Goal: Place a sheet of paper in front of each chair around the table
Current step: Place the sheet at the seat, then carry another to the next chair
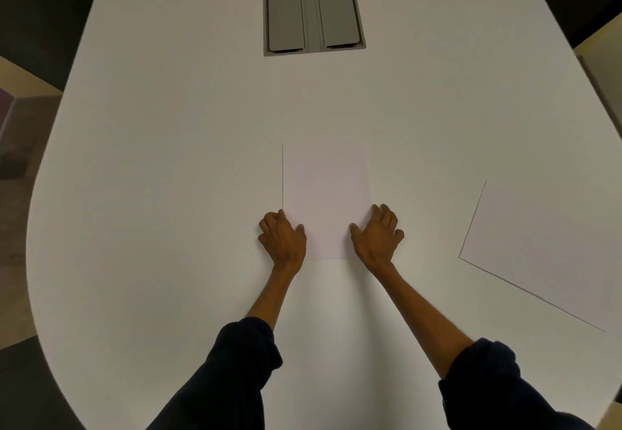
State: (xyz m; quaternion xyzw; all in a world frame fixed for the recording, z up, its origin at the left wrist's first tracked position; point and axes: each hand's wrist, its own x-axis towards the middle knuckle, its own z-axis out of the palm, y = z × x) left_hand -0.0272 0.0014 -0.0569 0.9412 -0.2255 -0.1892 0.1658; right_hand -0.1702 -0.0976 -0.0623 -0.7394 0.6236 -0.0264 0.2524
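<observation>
Paper, one plain white sheet (324, 190), lies flat and square to me on the table (168, 160), a smooth matt white top whose near end curves round in a broad arc. On the left that curved edge drops away to dark floor, and a wide stretch of tabletop runs from it to my hands. My left arm reaches forward out of a dark pushed-up sleeve (235, 362). My left hand (282, 239) sits palm down at the sheet's left edge, close to the near corner. The thumb lies on the paper and the fingers curl down just off the edge; I cannot tell whether they pinch it. Beyond the sheet, well apart, a grey rectangular hatch (313, 10) with two flat lids is set into the top. My right hand (377, 236) sits at the sheet's right edge, fingers spread and only slightly bent, thumb on the paper, gripping nothing. Further right a second sheet (545, 254) lies flat, turned at an angle, well apart from the first.
</observation>
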